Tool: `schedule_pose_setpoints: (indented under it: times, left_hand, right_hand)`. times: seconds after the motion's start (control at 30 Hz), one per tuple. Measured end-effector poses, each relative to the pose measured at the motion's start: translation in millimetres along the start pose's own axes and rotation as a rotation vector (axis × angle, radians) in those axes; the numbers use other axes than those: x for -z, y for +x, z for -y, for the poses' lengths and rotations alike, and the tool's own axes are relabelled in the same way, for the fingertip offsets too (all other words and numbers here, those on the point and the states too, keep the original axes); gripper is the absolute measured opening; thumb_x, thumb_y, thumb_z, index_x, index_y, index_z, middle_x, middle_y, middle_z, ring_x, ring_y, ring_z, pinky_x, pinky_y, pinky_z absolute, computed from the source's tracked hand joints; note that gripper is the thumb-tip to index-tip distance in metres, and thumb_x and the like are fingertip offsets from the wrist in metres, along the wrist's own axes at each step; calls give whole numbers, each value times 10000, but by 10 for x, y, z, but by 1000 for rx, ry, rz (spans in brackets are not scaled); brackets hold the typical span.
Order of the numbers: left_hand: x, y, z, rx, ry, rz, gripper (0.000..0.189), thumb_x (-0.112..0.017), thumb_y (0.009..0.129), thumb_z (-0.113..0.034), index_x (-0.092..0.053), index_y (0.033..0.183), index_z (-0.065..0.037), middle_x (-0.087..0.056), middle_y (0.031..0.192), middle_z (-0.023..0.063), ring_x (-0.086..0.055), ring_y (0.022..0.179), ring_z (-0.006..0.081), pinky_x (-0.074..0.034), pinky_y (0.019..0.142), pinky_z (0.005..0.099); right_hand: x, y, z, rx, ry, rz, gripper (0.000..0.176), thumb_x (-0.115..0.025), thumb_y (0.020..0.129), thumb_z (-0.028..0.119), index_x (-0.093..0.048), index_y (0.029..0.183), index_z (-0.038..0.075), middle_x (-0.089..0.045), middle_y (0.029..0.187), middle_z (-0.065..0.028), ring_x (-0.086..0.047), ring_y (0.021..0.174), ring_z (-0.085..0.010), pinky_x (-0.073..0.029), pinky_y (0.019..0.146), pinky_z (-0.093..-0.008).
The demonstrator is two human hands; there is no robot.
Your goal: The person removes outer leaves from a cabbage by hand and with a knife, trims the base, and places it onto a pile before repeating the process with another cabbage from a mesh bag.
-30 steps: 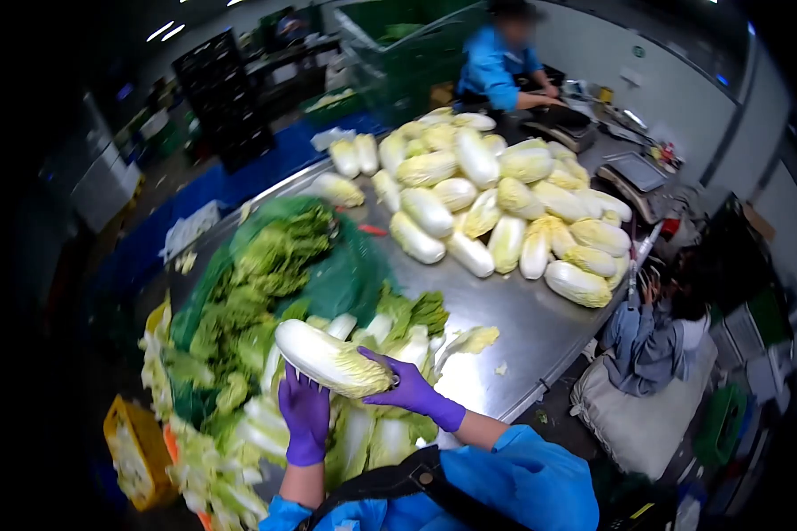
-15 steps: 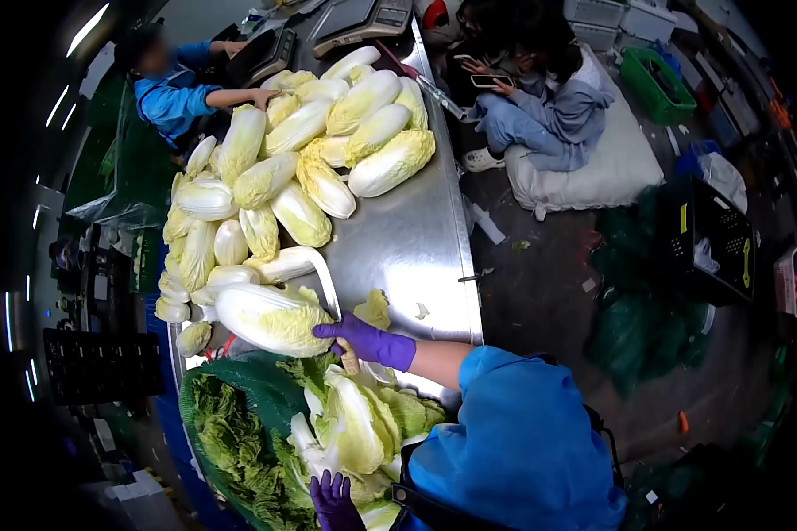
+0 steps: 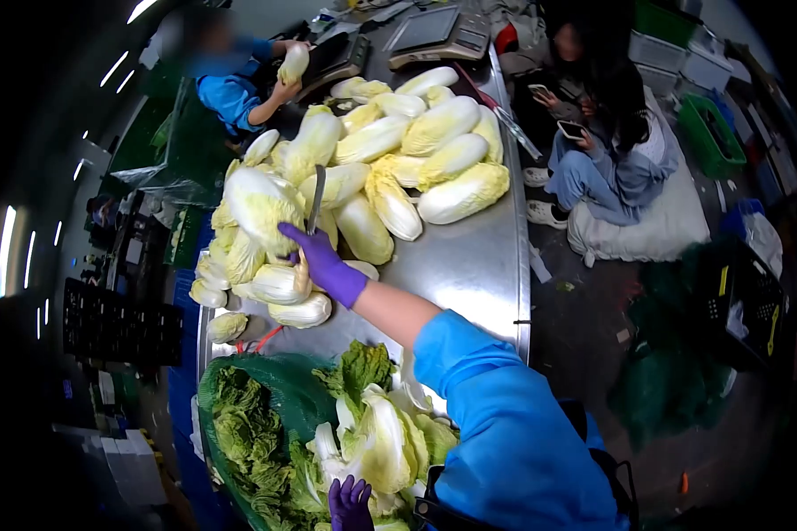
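right hand point(image 3: 328, 268) outstretched, clutching cabbage point(image 3: 261, 208) and knife point(image 3: 317, 196); left hand point(image 3: 351, 507) low by leaves point(image 3: 383, 435), loosely spread.

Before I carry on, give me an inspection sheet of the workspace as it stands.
Surface: metal table, shiny, visible between pile and leaves.
Job's things: held cabbage at the left side of the cabbage pile, contact unclear; knife with its blade pointing up beside it.
Clutter: loose leaves beside a green net bag of darker leaves.
Hands: right hand holds cabbage and knife; left hand open near the leaves.
Cables: nothing seen.
Surroundings: co-worker holding a small cabbage; two people with phones at right.
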State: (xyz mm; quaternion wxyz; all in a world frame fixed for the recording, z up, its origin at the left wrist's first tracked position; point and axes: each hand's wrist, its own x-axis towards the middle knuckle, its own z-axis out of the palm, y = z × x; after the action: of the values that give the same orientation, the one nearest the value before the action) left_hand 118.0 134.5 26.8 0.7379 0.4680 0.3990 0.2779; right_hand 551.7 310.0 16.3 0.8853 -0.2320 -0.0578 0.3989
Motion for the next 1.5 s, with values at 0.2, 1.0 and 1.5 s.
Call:
schedule_pose_setpoints:
  times: [0.2,1.0,1.5]
  left_hand:
    - [58,-18,52,46,-33,-124,626,-412,860,-389,-264,1328,0,-304,1322,271,-345,1190,411,-250,1020,514]
    - [-257,-520,230,-120,161,-19,448,-629,711,-176,-497,1082,38,-595,984,161,-571,923,253,-415,851,347]
    - [797,-1288,1538,538,44,-262,197,-547,806,-181,-540,839,13,-579,745,102,-551,678,172,-452,646,284]
  right_hand:
    - [-235,997,-102,196,17,-68,442,-705,717,278,-542,1041,26,-597,822,-57,-528,557,-133,-445,459,-241]
    - [943,-2216,311,-603,-870,444,412,-526,828,247,-495,1165,11,-646,881,-56,-543,637,-50,-374,462,-159]
    - [543,-2634,-192,-637,-804,547,355,-496,846,231,-526,1136,29,-639,898,-51,-481,550,-44,-398,485,-163]
